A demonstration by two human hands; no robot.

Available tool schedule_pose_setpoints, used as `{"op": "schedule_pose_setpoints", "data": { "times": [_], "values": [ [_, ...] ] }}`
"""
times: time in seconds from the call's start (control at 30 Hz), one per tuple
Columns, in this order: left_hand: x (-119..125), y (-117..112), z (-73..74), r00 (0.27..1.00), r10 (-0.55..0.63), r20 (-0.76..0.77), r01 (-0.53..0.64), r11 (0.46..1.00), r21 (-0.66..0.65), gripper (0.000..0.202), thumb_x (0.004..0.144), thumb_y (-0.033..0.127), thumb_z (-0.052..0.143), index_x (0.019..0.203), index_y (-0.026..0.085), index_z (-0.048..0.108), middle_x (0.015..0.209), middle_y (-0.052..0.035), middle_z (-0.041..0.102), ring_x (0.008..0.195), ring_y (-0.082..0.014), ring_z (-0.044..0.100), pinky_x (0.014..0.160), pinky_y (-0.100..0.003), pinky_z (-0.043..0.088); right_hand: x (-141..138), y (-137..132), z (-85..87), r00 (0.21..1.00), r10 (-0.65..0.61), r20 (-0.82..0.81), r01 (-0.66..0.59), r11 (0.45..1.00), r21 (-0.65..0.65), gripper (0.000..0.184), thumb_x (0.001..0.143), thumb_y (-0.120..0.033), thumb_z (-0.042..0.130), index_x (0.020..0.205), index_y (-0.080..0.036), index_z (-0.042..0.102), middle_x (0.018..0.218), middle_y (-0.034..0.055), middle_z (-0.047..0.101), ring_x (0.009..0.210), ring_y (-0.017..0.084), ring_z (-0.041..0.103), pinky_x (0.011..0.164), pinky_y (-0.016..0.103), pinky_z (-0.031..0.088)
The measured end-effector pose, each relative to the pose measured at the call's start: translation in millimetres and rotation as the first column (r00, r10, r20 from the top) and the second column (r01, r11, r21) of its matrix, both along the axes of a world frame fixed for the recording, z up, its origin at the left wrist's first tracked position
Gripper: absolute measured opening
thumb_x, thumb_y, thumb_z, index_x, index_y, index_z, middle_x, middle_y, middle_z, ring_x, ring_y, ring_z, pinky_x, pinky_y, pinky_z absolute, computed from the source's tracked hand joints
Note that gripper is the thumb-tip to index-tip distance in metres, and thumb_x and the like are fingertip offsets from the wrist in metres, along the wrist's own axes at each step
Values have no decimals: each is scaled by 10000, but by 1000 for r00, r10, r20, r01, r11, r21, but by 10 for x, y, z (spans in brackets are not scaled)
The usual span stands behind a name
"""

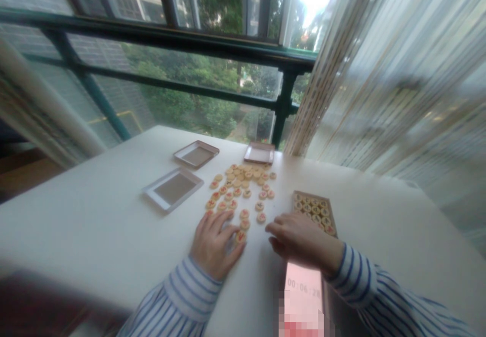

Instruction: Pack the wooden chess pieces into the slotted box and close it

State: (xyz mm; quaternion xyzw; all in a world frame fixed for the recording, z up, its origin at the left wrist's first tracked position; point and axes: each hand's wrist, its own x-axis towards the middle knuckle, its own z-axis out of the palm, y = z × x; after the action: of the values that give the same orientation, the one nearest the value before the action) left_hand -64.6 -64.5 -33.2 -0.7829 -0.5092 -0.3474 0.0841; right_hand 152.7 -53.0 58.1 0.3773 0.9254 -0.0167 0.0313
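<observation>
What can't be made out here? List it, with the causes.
Head view: characters on the far tan round pieces; too small, blurred.
Head view: near left corner of the brown rectangular tray; hidden by right hand.
Head view: pink rectangular phone screen; lower part pixelated.

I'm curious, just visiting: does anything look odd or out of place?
Nothing looks damaged; only the loose round pieces look untidy, scattered on the table while others sit in rows in the box by the right hand.

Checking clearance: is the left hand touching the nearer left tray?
Apart: the head view shows bare white table between the left hand and the nearer left tray.
</observation>
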Motion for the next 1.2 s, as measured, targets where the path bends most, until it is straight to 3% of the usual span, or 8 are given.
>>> {"op": "schedule_pose_setpoints", "data": {
  "times": [0.27, 0.67, 1.2],
  "values": [
    [47, 43, 92, 999, -24, -34, 26, 999, 38, 196, 725, 342, 589, 866, 223, 657, 1133, -96, 612, 1086, -284, 521, 943, -501, 355, 113, -15, 24, 999, -36, -37, 37, 999, 24, 164, 845, -249, 442, 885, -180, 585, 804, 47, 637, 724, 150, 565, 615, 263, 321],
    [280, 110, 380, 996, -83, -39, 84, 996, 39, 173, 724, 321, 600, 849, 209, 642, 1090, -92, 626, 1027, -278, 548, 905, -480, 394, 345, -22, 128, 978, -141, -151, 145, 989, 22, 216, 850, -238, 452, 1000, -191, 600, 841, 60, 649, 798, 158, 587, 674, 249, 368],
    [697, 229, 600, 987, -158, 19, 159, 986, -51, 169, 716, 292, 615, 861, 208, 642, 1104, -75, 623, 1046, -267, 540, 957, -504, 353, 701, 17, 187, 935, -205, -288, 233, 970, 64, 140, 852, -217, 449, 873, -188, 584, 799, 29, 629, 732, 125, 540, 647, 233, 339]
  ]
}}
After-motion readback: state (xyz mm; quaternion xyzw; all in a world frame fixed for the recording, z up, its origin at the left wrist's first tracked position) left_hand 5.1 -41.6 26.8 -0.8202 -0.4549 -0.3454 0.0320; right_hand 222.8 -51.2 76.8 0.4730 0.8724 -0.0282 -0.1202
